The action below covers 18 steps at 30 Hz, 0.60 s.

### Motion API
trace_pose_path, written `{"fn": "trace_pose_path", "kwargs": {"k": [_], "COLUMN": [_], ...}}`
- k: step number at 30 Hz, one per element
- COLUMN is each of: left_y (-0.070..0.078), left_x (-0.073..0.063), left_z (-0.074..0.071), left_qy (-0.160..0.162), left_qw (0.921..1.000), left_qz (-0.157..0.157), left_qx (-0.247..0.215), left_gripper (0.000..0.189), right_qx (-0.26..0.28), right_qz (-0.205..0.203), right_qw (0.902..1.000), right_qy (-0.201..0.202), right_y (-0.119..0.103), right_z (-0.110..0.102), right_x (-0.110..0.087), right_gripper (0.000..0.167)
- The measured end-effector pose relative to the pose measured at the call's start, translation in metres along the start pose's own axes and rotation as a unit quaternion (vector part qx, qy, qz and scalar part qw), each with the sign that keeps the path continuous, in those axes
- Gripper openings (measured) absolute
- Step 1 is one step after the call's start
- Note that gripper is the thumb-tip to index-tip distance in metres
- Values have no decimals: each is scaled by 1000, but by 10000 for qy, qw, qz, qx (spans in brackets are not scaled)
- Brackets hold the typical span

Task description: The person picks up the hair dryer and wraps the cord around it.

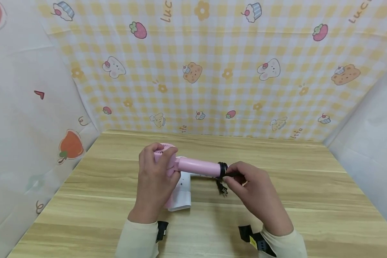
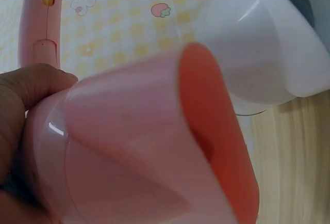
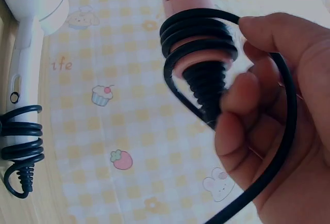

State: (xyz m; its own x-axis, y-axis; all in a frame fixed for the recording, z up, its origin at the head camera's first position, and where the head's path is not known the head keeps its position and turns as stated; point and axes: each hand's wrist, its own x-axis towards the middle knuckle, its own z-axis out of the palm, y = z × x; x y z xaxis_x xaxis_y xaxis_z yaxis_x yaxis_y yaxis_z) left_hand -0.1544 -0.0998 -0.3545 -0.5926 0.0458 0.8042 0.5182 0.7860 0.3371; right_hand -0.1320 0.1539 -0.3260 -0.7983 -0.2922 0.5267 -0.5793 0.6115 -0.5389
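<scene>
My left hand [image 1: 154, 184] grips a pink hair dryer [image 1: 198, 167] round its body, above the table. Its handle points right, and in the left wrist view the wide flattened nozzle [image 2: 129, 115] shows below the fingers. A black cord [image 3: 193, 30] is wound in several loops round the handle's end. With thumb and forefinger my right hand [image 1: 258, 188] pinches a length of that cord beside the loops. The cord's far end is out of sight. Partly hidden behind the pink one, a white hair dryer [image 1: 182, 200] lies on the table.
Black cord [image 3: 23, 129] is coiled round the white dryer's handle, and its plug [image 1: 224, 191] lies on the wooden table [image 1: 309, 200]. A yellow checked cloth [image 1: 219, 93] hangs at the back, with pale cloth [image 1: 22, 107] at the left side.
</scene>
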Motion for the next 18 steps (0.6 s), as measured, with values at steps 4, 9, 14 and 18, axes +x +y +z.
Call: {"fn": "trace_pose_path", "kwargs": {"k": [4, 9, 14, 18], "left_y": [0, -1, -1, -2], "left_x": [1, 2, 3, 4], "left_z": [-2, -4, -6, -7], "left_qy": [51, 76, 94, 76], "left_qw": [9999, 9996, 9988, 9977], "left_qz": [92, 225, 450, 643], "left_qx": [-31, -117, -143, -181], "left_gripper": [59, 61, 61, 60], "right_qx": [-93, -177, -317, -302], "right_qz": [-119, -198, -6, 275], "right_qw": [9994, 9979, 9959, 9946], "right_qy": [319, 595, 852, 958], "right_y": [1, 2, 4, 5], "right_z": [1, 1, 0, 0], "right_x": [1, 1, 0, 1], "right_gripper": [26, 32, 36, 36]}}
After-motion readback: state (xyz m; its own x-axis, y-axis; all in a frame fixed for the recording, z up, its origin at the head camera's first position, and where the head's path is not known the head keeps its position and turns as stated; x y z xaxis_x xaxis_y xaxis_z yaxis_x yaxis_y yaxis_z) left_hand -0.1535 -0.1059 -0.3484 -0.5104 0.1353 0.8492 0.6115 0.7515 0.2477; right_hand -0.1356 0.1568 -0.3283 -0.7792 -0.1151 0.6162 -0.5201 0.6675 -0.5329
